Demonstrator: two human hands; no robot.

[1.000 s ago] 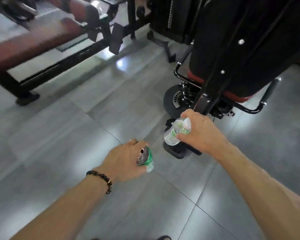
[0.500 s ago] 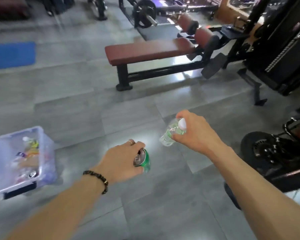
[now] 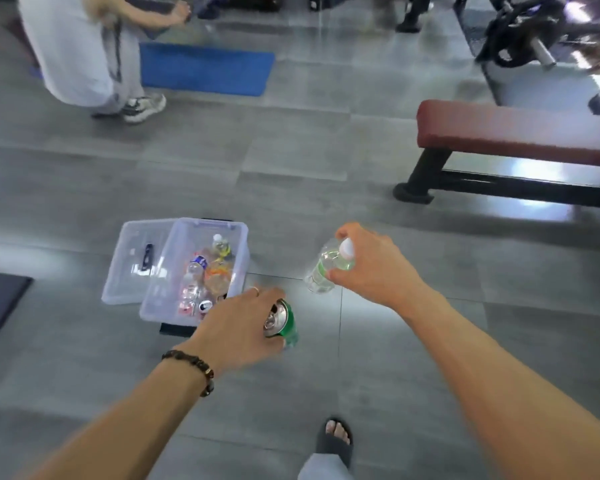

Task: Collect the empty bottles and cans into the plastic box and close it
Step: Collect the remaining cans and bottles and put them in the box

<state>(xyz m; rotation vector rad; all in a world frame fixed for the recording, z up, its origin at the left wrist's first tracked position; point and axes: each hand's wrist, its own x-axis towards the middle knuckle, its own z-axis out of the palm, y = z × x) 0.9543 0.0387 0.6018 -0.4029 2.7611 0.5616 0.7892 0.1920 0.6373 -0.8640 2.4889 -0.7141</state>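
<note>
Left hand (image 3: 238,322): fingers curled round a green can (image 3: 284,322), held tilted with its opened silver top facing up toward the camera. A ring shows on one finger; a dark beaded bracelet (image 3: 193,367) sits at the wrist.

Right hand (image 3: 371,263): fingers and thumb pinch a clear plastic bottle (image 3: 323,268) near its neck. White cap at the top, green label round the body, base pointing down and away to the left. Bottle and can are apart, the bottle ahead and right of the can.

Plastic box (image 3: 238,252): clear, open, on the floor just ahead and left of the left hand, which overlaps its near right corner in this view. Inside lie several bottles and cans, blurred; a white-capped bottle at the far end. Its clear lid (image 3: 132,268) lies against the box's left side.

Further out: grey tiled floor (image 3: 326,161). A dark red padded bench (image 3: 513,131) on a black frame stands well ahead and right of the right hand. A blue mat (image 3: 205,69) lies far ahead; another person (image 3: 80,50) in light clothes and sneakers stands beside it, far ahead-left. One sandalled foot (image 3: 336,441) shows below, between the arms.
</note>
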